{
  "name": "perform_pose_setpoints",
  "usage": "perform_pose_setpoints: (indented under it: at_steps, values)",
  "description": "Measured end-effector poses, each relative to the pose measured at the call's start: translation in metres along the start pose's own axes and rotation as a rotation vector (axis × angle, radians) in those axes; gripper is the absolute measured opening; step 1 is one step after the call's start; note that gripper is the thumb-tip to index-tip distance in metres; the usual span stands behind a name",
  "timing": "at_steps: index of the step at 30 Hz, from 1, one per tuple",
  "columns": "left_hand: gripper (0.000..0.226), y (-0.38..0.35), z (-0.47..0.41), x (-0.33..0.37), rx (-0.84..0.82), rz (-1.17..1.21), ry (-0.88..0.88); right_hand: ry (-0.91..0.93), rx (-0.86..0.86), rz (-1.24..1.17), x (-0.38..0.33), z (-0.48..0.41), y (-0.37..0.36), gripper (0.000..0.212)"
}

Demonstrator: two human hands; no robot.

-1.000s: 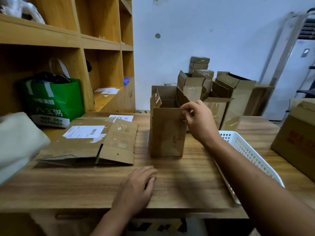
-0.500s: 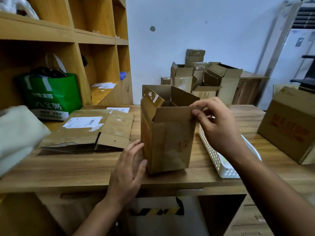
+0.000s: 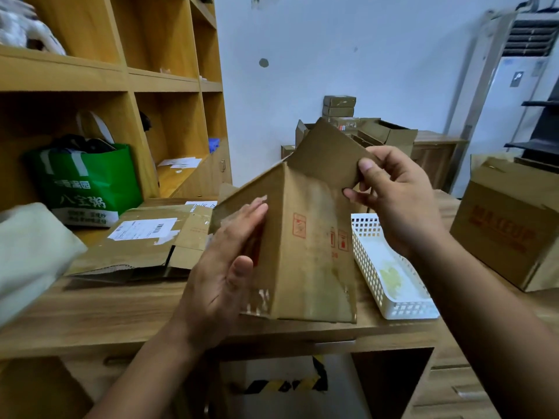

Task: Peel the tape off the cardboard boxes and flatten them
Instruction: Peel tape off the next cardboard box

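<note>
My left hand (image 3: 223, 267) lies flat, fingers straight, against the scuffed brown cardboard box (image 3: 308, 252); my right hand (image 3: 399, 201) pinches its upturned top flap (image 3: 329, 158).

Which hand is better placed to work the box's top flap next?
Probably the right hand: it pinches the top flap, while the left hand lies flat against the cardboard box, bracing it.

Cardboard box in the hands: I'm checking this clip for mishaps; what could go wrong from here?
The right hand pinches only the top flap; a hard pull could tear it. The cardboard box sits close to the front edge of the desk, and the left hand only presses flat on its side, so it might slip off or knock the white basket beside it.
</note>
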State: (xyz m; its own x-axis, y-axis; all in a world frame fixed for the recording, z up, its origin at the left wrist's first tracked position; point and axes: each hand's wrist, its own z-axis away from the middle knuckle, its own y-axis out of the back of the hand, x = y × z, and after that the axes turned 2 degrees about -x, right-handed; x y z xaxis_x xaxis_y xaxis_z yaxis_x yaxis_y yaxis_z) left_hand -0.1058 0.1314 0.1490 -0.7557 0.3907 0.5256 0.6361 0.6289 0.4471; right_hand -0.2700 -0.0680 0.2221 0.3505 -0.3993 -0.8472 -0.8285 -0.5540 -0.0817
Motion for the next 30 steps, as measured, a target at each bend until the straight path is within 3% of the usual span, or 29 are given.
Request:
perform_pose_setpoints:
  at_steps: [6,10,14,18,26,30]
  values:
    - [0.071,0.01,-0.013,-0.003,-0.188,-0.162,0.058,-0.302,0.036,-0.129,0.04,-0.024,-0.002,0.011]
    - [0.072,0.007,-0.021,-0.014,-0.326,-0.233,0.176,-0.446,0.048,-0.014,0.066,-0.035,-0.007,0.014]
    - [0.068,-0.002,-0.033,-0.021,-0.361,-0.228,0.29,-0.562,0.058,0.134,0.087,-0.048,-0.011,0.016]
    - [0.065,-0.013,-0.047,-0.026,-0.383,-0.249,0.394,-0.696,0.01,0.17,0.1,-0.049,-0.015,0.034]
    - [0.045,-0.04,-0.061,-0.029,-0.62,-0.435,0.432,-0.649,-0.122,0.358,0.099,-0.007,-0.018,0.029]
    - [0.042,-0.038,-0.062,-0.031,-0.62,-0.447,0.432,-0.668,-0.069,0.196,0.101,0.015,-0.012,0.029]
